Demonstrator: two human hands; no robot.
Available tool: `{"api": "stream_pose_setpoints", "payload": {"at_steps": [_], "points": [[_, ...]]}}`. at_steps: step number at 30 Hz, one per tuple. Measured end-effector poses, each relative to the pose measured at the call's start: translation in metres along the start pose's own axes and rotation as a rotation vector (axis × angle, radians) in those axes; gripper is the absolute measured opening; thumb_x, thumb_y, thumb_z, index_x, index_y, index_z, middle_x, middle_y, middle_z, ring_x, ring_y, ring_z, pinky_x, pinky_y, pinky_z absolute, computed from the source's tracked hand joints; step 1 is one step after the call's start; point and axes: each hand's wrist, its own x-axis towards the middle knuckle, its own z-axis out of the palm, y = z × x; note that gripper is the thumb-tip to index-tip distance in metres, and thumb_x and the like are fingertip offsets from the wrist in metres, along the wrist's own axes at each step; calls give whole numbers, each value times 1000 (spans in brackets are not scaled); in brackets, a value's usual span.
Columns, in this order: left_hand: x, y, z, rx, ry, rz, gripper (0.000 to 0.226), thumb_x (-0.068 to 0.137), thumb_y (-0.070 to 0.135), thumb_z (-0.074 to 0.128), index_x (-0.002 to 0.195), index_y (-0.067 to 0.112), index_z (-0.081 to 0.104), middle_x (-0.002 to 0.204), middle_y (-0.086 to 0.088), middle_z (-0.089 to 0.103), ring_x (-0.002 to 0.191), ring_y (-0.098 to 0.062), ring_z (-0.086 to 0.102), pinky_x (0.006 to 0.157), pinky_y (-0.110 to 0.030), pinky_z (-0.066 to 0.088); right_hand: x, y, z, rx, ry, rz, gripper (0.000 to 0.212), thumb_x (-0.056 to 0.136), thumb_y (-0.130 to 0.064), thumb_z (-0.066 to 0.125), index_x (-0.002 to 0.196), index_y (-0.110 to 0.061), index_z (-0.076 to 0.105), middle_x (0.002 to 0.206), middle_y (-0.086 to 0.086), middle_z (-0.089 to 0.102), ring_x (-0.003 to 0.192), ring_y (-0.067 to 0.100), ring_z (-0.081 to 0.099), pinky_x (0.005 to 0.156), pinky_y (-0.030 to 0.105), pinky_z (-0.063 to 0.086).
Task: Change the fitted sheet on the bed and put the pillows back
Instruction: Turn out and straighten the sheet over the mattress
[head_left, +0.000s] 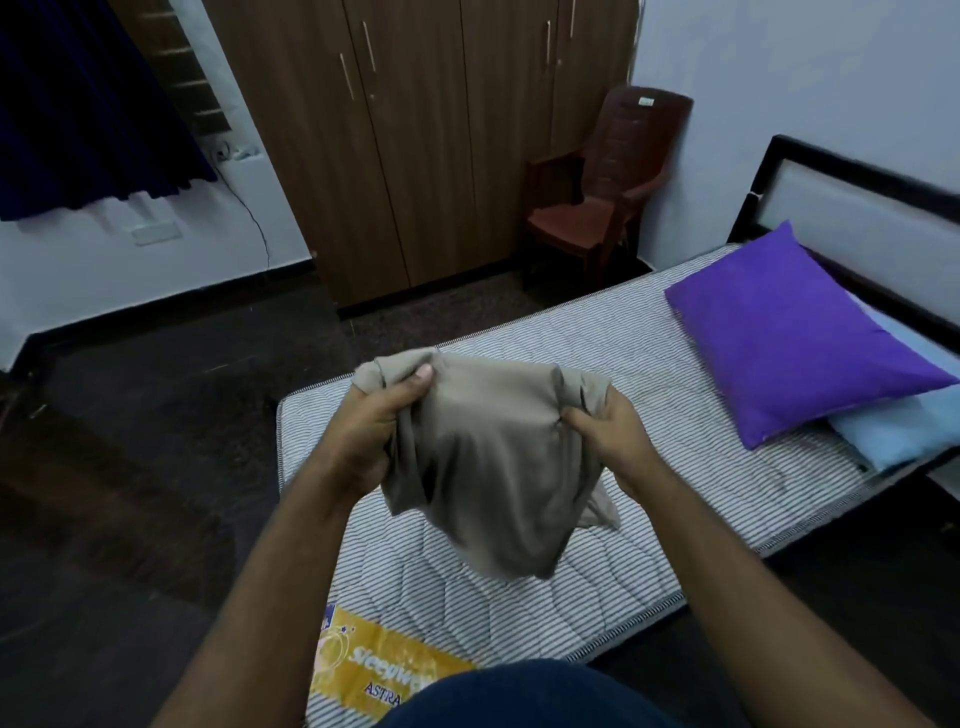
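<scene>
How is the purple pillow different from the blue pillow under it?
The purple pillow lies on top and shows almost whole; the light blue pillow lies underneath, mostly hidden, with only its edges peeking out. The purple one is dark and bright; the blue one is pale. Both rest on the bare striped mattress near the headboard.

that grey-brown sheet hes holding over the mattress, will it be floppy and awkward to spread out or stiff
Probably very floppy: the sheet sags in loose folds between the left hand and right hand. It looks thin and light, bunching easily where the fingers pinch it. It will likely drape and crumple on the striped mattress rather than hold a shape.
</scene>
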Motion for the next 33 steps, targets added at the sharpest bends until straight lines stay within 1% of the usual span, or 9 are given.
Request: {"api": "stream_pose_setpoints", "payload": {"at_steps": [4,8,12,17,22,26,29,31,33], "points": [[0,26,-4,55,12,127,22,98,6,58,112,9,75,108,-10,75,106,-20,69,91,-29,55,3,5,-16,-29,-117,-34,9,98,-7,63,104,-3,68,99,19,74,91,23,69,84,49,57],[0,34,-4,139,-39,125,23,103,14,56,116,13,75,119,-13,73,117,-24,67,96,-33,55,-4,-16,-8,289,-66,8,25,104,-4,47,105,-11,71,93,2,76,88,15,68,73,26,55],[-3,32,-4,66,-40,38,25,101,19,57,119,13,72,116,-11,75,112,-21,70,85,-29,58,-11,-21,-7,512,-265,80,61,105,-54,26,142,-15,55,138,9,64,129,21,60,107,39,49],[-7,26,-17,109,-151,-24,44,89,17,68,132,14,61,123,-7,72,116,-20,68,91,-30,58,-12,-13,8,185,-245,-77,44,95,-17,69,136,-15,57,126,4,71,119,21,66,103,48,53],[1,18,-62,399,-171,-122,54,79,12,83,129,16,64,119,-12,74,114,-31,69,95,-47,58,7,-34,3,288,-112,-134,28,103,-19,57,130,-15,62,126,9,70,122,26,63,112,52,44],[12,1,-77,210,5,-42,41,86,12,73,126,11,65,116,-15,74,111,-29,70,84,-35,61,19,-63,-3,57,-76,-254,28,106,-29,49,133,-31,58,127,-6,67,124,12,59,112,40,43],[21,-16,-64,-17,182,-119,30,96,28,66,121,12,68,117,-10,75,106,-21,72,92,-35,58,28,-65,-1,-192,-70,-246,40,99,-54,46,137,-42,51,131,-13,64,126,10,56,113,42,41],[19,-31,-52,-205,203,-264,44,97,47,58,120,11,69,117,-11,74,103,-21,73,86,-35,60,35,-54,-1,-235,-53,-158,58,90,-70,44,141,-42,48,138,-10,60,131,14,53,115,45,39],[12,-51,-43,-328,110,-324,71,88,67,58,129,10,66,124,-14,71,113,-26,70,85,-38,61,36,-44,2,-149,-85,-64,52,91,-69,47,133,-40,56,133,-7,65,127,16,58,113,48,43]]}}
